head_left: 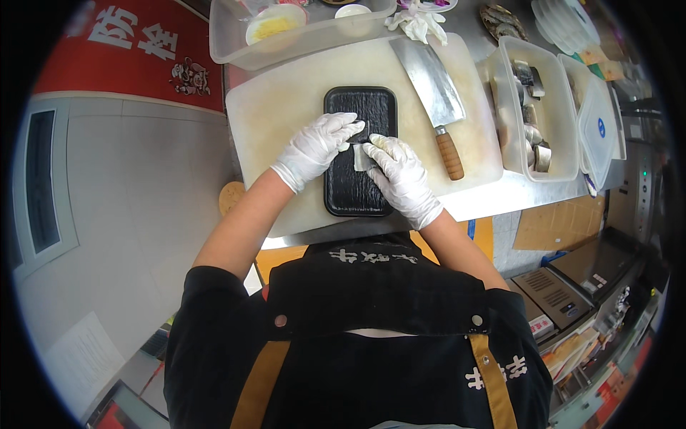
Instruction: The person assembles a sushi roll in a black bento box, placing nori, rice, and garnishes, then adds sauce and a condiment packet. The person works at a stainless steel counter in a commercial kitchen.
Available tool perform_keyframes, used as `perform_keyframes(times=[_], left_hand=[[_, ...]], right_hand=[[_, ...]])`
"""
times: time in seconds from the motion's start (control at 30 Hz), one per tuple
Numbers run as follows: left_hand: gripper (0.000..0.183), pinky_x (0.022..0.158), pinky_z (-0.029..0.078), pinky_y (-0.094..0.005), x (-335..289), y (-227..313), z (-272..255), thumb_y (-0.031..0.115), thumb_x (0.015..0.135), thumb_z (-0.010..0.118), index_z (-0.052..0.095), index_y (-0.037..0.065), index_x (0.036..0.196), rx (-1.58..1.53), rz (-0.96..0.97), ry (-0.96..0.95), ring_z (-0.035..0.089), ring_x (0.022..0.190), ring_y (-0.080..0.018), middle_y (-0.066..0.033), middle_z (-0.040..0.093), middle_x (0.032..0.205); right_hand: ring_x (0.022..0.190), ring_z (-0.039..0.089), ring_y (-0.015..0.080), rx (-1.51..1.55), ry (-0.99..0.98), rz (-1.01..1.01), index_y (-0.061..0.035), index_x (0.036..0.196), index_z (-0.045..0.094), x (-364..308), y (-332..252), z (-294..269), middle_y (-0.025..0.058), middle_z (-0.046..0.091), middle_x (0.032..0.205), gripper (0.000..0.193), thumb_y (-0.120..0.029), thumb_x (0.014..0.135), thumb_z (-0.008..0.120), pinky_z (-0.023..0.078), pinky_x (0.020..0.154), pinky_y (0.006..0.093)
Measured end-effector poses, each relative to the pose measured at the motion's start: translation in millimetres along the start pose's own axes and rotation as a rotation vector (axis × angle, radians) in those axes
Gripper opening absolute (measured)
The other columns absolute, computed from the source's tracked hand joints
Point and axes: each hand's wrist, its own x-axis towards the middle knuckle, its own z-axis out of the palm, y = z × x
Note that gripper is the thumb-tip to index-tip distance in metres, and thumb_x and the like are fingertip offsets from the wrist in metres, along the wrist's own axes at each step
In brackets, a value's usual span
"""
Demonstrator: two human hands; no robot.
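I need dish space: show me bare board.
Free: white cutting board left of the black rectangular tray, beyond the white-gloved left hand; also right of the wooden-handled steel cleaver. Crowded: the tray's middle, with the right hand there too.

- Tray [339, 189]: black, rippled grain
- Left hand [316, 148]: white glove
- Right hand [401, 173]: white glove
- Cutting board [279, 107]: cream, yellowish patches
- Cleaver [434, 93], toward the board's right edge: silver blade, banded brown handle [449, 154]

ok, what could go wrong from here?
1. The small, pale, flat piece held in the white-gloved right hand might slip, since it is thin and the glove looks smooth.
2. The broad steel cleaver lies uncovered close by; if that arm swings outward, it could knock the cylindrical wooden handle and turn the blade.
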Motion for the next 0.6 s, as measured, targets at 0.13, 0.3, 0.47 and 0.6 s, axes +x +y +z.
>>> perform_keyframes(times=[0.13,0.3,0.47,0.6], left_hand=[[0.055,0.109,0.038,-0.0416,-4.9,4.9,-2.3,0.011,0.086,0.063,0.049,0.012,0.140,0.037,-0.003,0.085,0.045,0.128,-0.0368,-0.0158,0.046,0.142],[0.057,0.117,0.025,-0.0478,0.2,16.0,21.5,0.021,0.097,0.053,0.034,0.005,0.148,-0.100,-0.235,0.388,0.028,0.140,-0.0449,-0.0252,0.029,0.152],[0.059,0.119,0.018,-0.0466,-8.9,16.5,46.0,0.020,0.100,0.047,0.024,0.001,0.151,-0.109,-0.385,0.479,0.018,0.145,-0.0434,-0.0247,0.021,0.156],[0.059,0.118,0.019,-0.0501,-6.8,18.6,42.2,0.020,0.099,0.048,0.026,0.000,0.149,-0.085,-0.430,0.440,0.018,0.143,-0.0476,-0.0255,0.022,0.155]], right_hand=[[0.123,0.050,0.0372,0.039,0.043,0.095,-0.0071,0.138,0.050,4.2,-8.3,-4.0,0.0170,0.051,0.138,0.060,-0.025,0.084,0.070,0.040,0.105,0.0442],[0.139,0.031,0.0425,-0.066,0.050,0.219,-0.0040,0.150,0.032,16.3,-5.3,19.1,0.0235,0.030,0.153,0.077,-0.033,0.088,0.067,0.026,0.115,0.0455],[0.141,0.029,0.0434,0.107,-0.014,0.141,-0.0049,0.150,0.032,27.0,11.3,31.0,0.0232,0.029,0.154,0.075,-0.029,0.088,0.067,0.025,0.117,0.0441],[0.138,0.035,0.0406,-0.090,-0.128,0.102,-0.0101,0.146,0.043,37.5,5.7,22.8,0.0167,0.036,0.152,0.065,-0.026,0.088,0.067,0.033,0.113,0.0445]])
